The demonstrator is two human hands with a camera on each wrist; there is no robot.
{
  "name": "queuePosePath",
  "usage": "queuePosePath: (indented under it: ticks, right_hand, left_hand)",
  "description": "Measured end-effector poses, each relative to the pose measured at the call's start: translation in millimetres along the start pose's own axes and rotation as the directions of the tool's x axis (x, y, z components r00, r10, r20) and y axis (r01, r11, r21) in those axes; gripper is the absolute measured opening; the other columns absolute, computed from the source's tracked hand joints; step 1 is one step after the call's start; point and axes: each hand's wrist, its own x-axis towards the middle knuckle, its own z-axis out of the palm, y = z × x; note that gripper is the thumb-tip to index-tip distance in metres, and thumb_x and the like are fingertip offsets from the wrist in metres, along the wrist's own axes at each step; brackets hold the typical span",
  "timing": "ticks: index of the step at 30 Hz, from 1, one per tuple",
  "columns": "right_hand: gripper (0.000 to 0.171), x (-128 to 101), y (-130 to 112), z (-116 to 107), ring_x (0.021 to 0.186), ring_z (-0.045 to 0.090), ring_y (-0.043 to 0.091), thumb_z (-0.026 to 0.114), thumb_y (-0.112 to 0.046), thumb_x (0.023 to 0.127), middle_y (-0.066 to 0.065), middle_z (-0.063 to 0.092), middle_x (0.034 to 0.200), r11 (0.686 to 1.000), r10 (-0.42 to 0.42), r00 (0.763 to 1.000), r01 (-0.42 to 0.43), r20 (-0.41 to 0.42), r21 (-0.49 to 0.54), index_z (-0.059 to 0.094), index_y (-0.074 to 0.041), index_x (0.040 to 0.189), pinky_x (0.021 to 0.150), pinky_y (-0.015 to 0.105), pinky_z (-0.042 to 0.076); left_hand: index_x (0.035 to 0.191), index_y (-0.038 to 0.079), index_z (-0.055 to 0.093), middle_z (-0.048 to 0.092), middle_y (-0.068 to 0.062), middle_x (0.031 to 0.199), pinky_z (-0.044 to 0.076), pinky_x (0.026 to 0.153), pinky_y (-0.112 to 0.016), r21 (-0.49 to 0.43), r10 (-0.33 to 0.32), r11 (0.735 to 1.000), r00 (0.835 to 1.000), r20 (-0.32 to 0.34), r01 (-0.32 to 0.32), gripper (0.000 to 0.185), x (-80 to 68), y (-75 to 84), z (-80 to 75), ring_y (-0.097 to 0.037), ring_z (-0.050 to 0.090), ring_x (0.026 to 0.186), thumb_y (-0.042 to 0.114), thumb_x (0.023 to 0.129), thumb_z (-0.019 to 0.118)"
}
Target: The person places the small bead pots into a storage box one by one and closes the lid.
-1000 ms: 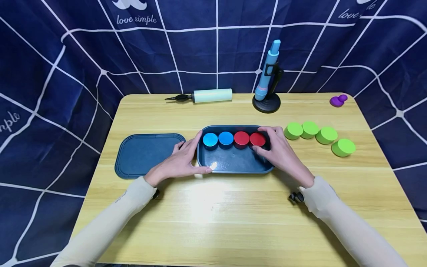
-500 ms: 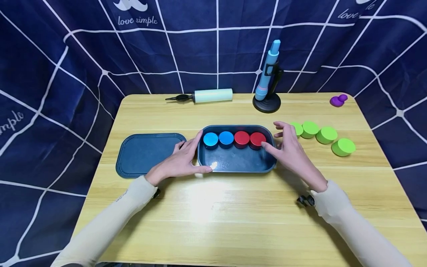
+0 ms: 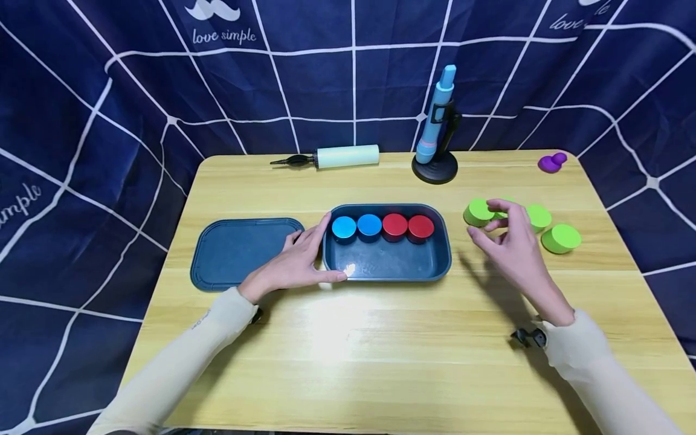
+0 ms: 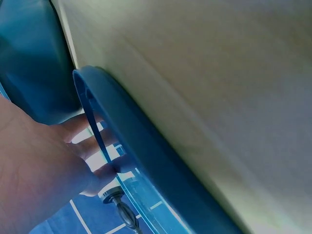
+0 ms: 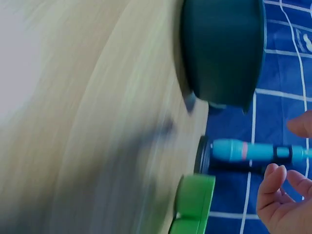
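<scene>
A dark blue rectangular box (image 3: pixel 388 266) stands mid-table. Along its back wall inside, two blue round blocks (image 3: pixel 344 228) and two red round blocks (image 3: pixel 421 228) form a row. My left hand (image 3: pixel 288 263) rests on the box's left end with thumb and index finger spread, the thumb along the front rim. Over the table at the right, my right hand (image 3: pixel 513 248) hovers with thumb and fingers apart and nothing between them. Several green round blocks (image 3: pixel 561 238) lie near it; the hand partly covers some. The right wrist view shows green blocks (image 5: pixel 195 200) below the box.
A matching flat blue lid (image 3: pixel 239 254) lies left of the box, partly under my left hand. At the back are a white hand pump (image 3: pixel 348 156), a light blue pen-shaped device (image 3: pixel 435 121) on a black stand, and a purple knob-like object (image 3: pixel 551 162).
My right hand has left the rightmost red block, which stays in the box, and moved right to the green blocks. The left hand has stayed on the box.
</scene>
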Motion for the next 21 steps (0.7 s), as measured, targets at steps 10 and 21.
queuePosePath:
  ticks: [10, 21]
  right_hand:
    - [0.061, -10.0, 23.0, -37.3, 0.093, 0.057, 0.001, 0.078, -0.023, 0.102, -0.002, 0.048, 0.13, 0.992, 0.126, 0.99, -0.127, -0.061, -0.022, 0.053, -0.001, 0.153, 0.072, 0.008, 0.044]
    - [0.062, -14.9, 53.7, -66.8, 0.093, 0.056, -0.005, 0.077, -0.024, 0.1, -0.021, 0.05, 0.131, 0.958, 0.284, 0.94, -0.284, -0.19, 0.03, 0.055, -0.009, 0.157, 0.075, 0.006, 0.042]
  left_hand:
    - [0.173, 0.033, -0.018, 0.013, -0.003, 0.182, 0.004, 0.125, -0.069, 0.007, -0.002, 1.0, 1.0, 0.005, 0.002, 0.131, -2.0, -0.1, 1.1, -0.031, 0.016, 0.165, 0.079, 0.09, 0.072]
    - [0.174, 0.034, -0.017, 0.014, -0.004, 0.182, 0.002, 0.124, -0.07, 0.005, -0.002, 1.0, 1.0, -0.009, 0.002, 0.131, -1.0, 0.0, 2.6, -0.032, 0.018, 0.165, 0.081, 0.089, 0.071]
